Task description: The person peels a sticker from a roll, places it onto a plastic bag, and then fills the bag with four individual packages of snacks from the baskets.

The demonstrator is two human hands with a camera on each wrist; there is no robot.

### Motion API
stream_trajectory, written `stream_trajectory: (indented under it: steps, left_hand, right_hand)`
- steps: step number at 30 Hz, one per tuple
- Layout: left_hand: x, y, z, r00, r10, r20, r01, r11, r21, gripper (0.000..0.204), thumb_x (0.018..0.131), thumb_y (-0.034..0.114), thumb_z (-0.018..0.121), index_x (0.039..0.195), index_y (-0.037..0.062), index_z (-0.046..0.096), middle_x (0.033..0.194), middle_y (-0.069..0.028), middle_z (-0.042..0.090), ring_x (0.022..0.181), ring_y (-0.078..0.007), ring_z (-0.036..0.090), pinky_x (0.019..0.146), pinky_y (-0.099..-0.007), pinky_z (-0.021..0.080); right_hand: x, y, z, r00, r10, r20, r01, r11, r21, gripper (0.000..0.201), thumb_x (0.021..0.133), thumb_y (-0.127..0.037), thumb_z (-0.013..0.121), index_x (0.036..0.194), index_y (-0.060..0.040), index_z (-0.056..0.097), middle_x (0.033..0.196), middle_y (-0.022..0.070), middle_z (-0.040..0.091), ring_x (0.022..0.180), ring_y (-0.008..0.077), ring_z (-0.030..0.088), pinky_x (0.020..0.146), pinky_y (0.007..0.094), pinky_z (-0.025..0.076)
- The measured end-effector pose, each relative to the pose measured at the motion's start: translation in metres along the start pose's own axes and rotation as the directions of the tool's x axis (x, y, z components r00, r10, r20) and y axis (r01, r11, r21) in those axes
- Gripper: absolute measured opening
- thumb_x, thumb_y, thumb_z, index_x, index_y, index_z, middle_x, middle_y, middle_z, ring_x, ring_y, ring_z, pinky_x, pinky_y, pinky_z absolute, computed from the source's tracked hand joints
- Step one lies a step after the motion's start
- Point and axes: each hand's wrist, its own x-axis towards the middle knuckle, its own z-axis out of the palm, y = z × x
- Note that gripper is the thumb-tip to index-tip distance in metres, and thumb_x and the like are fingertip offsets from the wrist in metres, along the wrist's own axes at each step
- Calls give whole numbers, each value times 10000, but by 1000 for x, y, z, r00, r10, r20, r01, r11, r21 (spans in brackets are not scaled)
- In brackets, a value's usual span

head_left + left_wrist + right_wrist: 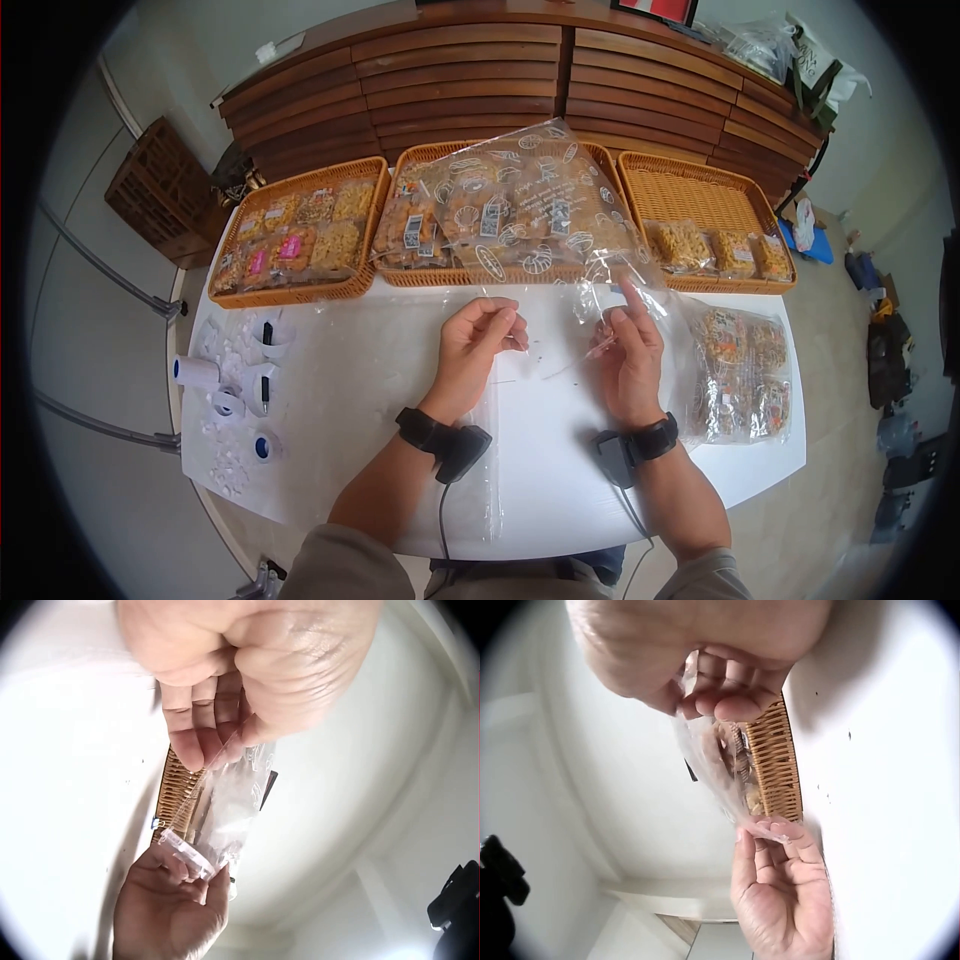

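Observation:
A clear plastic bag (545,225) printed with white bread pictures stretches up and away from both hands, overlapping the middle basket in the head view. My left hand (476,348) pinches one side of its near edge between thumb and fingers. About a hand's width to the right, my right hand (632,362) pinches the other side, its index finger pointing upward. In the left wrist view, the film (232,799) spans the space between the two hands. The right wrist view shows the left hand (784,892) below with the film's edge at its fingertips.
Wicker baskets (300,296) of packaged snacks line the table's far side; the right basket (690,180) is partly filled. A clear bag of snack packs (745,375) lies at right. White rolls (197,372), black pens and paper scraps lie at left. Clear plastic film (370,400) covers the left-middle tabletop.

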Motion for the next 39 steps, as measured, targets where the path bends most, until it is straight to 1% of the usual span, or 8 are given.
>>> stream_trajectory:
  steps: [4,9,12,18,23,27,33,39]
  left_hand:
    - [1,-2,0,999,8,42,-10,999,49,115,1002,91,575,1076,14,617,932,-61,657,837,-146,632,790,-321,537]
    - [0,-2,-1,993,21,117,-31,996,81,94,980,77,582,1037,12,618,938,-65,663,845,-141,635,799,-320,540]
    - [0,-2,0,994,9,108,-19,996,93,114,976,82,583,1054,7,618,944,-67,664,861,-145,636,807,-325,542]
    - [1,1,2,996,-11,84,5,998,65,158,979,114,591,1091,5,617,955,-72,661,877,-146,634,823,-329,541]
    - [2,4,2,995,-27,94,23,999,41,199,999,185,565,1084,12,615,947,-65,655,870,-156,635,828,-334,536]
    - [1,4,2,995,-21,98,18,999,36,212,1005,215,556,1072,23,617,934,-60,652,864,-157,634,825,-336,530]
    - [1,2,0,994,-7,105,4,1000,24,248,1002,247,577,1077,17,629,941,-61,659,863,-156,635,818,-333,527]
    - [2,4,-1,996,-37,75,40,998,-51,293,1014,282,548,1082,9,628,946,-76,659,830,-184,641,803,-340,531]
  right_hand:
    - [-2,0,3,1000,-11,-8,10,998,-60,503,986,-123,593,1468,-42,472,896,-26,570,790,61,513,725,249,467]
    - [-1,7,-5,998,-53,42,58,992,-109,485,988,-128,596,1453,-36,489,1477,70,499,1130,148,587,858,277,503]
    - [-2,2,-1,996,-71,60,80,985,-153,473,1001,-127,572,1454,-31,482,1549,73,429,1258,186,544,907,316,518]
    - [-9,-6,4,947,-302,112,322,893,-314,452,1032,-123,493,1471,-28,454,1573,80,393,1367,222,468,942,351,529]
    - [-19,-11,6,769,-562,305,637,633,-441,475,1037,-82,410,1504,-3,384,1585,162,335,1345,270,490,888,368,584]
    - [-32,-27,24,760,-541,360,646,688,-332,592,1037,-169,456,1558,3,233,1602,204,260,1254,373,559,823,399,610]
    - [-37,-38,17,702,-542,462,708,599,-373,525,1030,-132,437,1516,27,322,1522,272,377,1164,370,624,751,366,623]
    - [-40,-55,13,412,-827,383,866,225,-446,497,932,58,368,1411,23,496,1474,274,446,1121,353,644,690,332,607]
